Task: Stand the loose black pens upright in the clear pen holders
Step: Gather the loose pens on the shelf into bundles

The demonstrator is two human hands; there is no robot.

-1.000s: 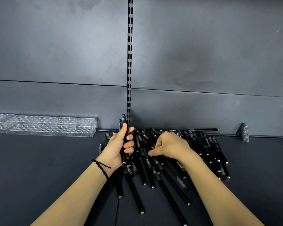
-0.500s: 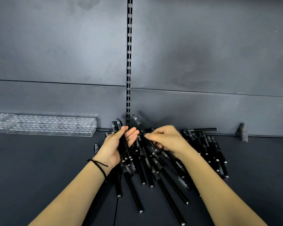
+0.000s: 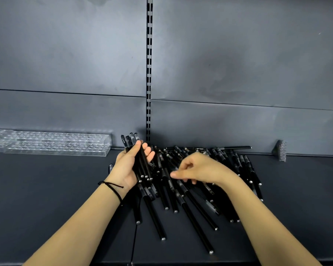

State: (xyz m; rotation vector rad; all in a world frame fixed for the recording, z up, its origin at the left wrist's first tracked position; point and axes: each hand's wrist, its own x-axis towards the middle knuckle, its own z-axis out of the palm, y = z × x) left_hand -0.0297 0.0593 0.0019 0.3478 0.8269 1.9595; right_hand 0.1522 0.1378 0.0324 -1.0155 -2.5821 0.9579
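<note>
The person's skin is uncovered from fingertips to the lower edge of the view. A thin black cord bracelet (image 3: pixel 112 190) circles the left wrist, just behind the left hand (image 3: pixel 126 167). Above the bracelet's main loop, a short loose end of the same cord lies straight across the wrist toward the heel of the hand. Behind the bracelet runs the bare left forearm (image 3: pixel 81 225). To the right of the bracelet, the right hand (image 3: pixel 202 170) and right forearm (image 3: pixel 261 223) are bare too.
</note>
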